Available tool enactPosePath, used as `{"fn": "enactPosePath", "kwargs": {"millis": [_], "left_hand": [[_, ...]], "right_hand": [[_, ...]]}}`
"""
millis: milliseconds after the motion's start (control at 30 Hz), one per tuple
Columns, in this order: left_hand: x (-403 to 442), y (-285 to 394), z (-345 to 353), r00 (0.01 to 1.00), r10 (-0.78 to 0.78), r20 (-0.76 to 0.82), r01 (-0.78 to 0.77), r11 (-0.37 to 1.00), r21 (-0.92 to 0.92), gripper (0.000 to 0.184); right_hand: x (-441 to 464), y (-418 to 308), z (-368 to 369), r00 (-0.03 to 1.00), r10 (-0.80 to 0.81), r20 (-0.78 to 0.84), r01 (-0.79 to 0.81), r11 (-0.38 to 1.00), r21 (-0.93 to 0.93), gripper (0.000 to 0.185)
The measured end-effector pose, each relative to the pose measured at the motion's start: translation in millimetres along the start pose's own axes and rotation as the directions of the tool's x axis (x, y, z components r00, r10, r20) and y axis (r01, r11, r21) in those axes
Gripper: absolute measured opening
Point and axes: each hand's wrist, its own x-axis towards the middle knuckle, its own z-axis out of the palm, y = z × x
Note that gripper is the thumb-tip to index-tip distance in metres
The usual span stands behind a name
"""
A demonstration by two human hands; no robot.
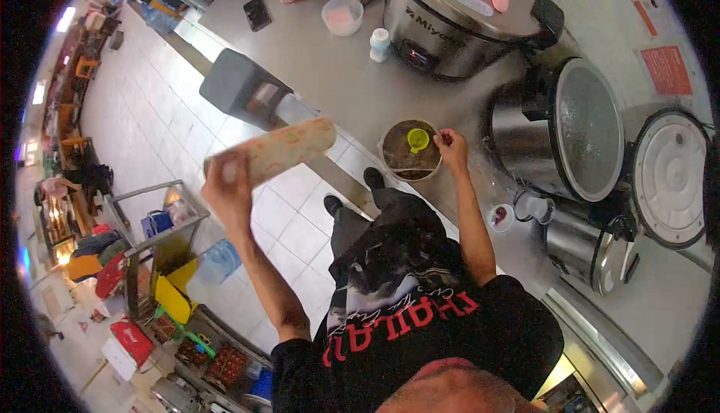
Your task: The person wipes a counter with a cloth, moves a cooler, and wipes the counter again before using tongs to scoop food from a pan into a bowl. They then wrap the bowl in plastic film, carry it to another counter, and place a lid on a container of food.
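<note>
My left hand (231,182) is wrapped around the lower end of a long pale cylinder with an orange pattern (289,147), raised above the floor and tilted up to the right. A round tub of brown contents (401,143) stands at the counter edge, with a small yellow-green scoop (418,140) lying in it. At the tub's right rim is my right hand (452,145), its fingers drawn together; what they pinch is too small to tell.
Behind the tub stand a large steel cooker (442,31) and a small white bottle (379,44). More steel pots (525,139) and a small cup (501,217) are at right. A grey bin-like box (232,87) adjoins the counter's left edge.
</note>
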Motion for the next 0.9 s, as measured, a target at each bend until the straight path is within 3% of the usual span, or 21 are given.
{"fn": "enactPosePath", "kwargs": {"millis": [33, 67, 167, 200, 233, 333, 467, 567, 600, 667, 767, 900], "left_hand": [[13, 28, 8, 0.997, 0.052, 0.055, -0.055, 0.997, 0.052, 0.015], [21, 30, 21, 0.983, 0.117, 0.138, -0.117, 0.993, -0.006, 0.017], [45, 63, 76, 0.907, 0.376, 0.189, -0.387, 0.922, 0.029, 0.014], [53, 67, 97, 0.849, 0.484, 0.214, -0.493, 0.87, -0.012, 0.013], [53, 72, 119, 0.856, 0.447, 0.259, -0.46, 0.888, -0.015, 0.013], [63, 95, 167, 0.757, 0.605, 0.247, -0.604, 0.792, -0.089, 0.016], [67, 116, 217, 0.687, 0.654, 0.317, -0.667, 0.74, -0.082, 0.019], [62, 141, 220, 0.692, 0.636, 0.343, -0.674, 0.739, -0.01, 0.029], [56, 146, 220, 0.7, 0.629, 0.338, -0.672, 0.74, 0.015, 0.033], [47, 145, 220, 0.687, 0.66, 0.305, -0.689, 0.725, -0.018, 0.039], [34, 140, 225, 0.69, 0.693, 0.21, -0.687, 0.718, -0.114, 0.047], [19, 138, 214, 0.711, 0.682, 0.171, -0.65, 0.73, -0.212, 0.05]], "right_hand": [[3, 9, 0, 1.0, 0.016, 0.027, -0.018, 0.997, 0.076, 0.022], [5, 15, -1, 0.998, 0.03, 0.056, -0.038, 0.988, 0.149, 0.022], [8, 18, -2, 0.989, 0.074, 0.13, -0.111, 0.945, 0.308, 0.022], [9, 16, -5, 0.987, 0.071, 0.141, -0.11, 0.951, 0.289, 0.022], [9, 12, -9, 0.986, 0.071, 0.152, -0.11, 0.957, 0.268, 0.023], [8, 3, -15, 0.977, 0.114, 0.178, -0.152, 0.965, 0.215, 0.023], [6, -4, -14, 0.964, 0.232, 0.131, -0.257, 0.941, 0.222, 0.021], [5, -5, -8, 0.98, 0.171, 0.101, -0.198, 0.867, 0.457, 0.017], [7, -2, -9, 0.975, 0.159, 0.152, -0.208, 0.892, 0.401, 0.016], [11, 0, -15, 0.956, 0.15, 0.251, -0.221, 0.933, 0.285, 0.015], [10, 0, -19, 0.938, 0.209, 0.276, -0.304, 0.88, 0.366, 0.015], [8, 12, -6, 0.963, 0.223, 0.153, -0.268, 0.872, 0.41, 0.014]]}}
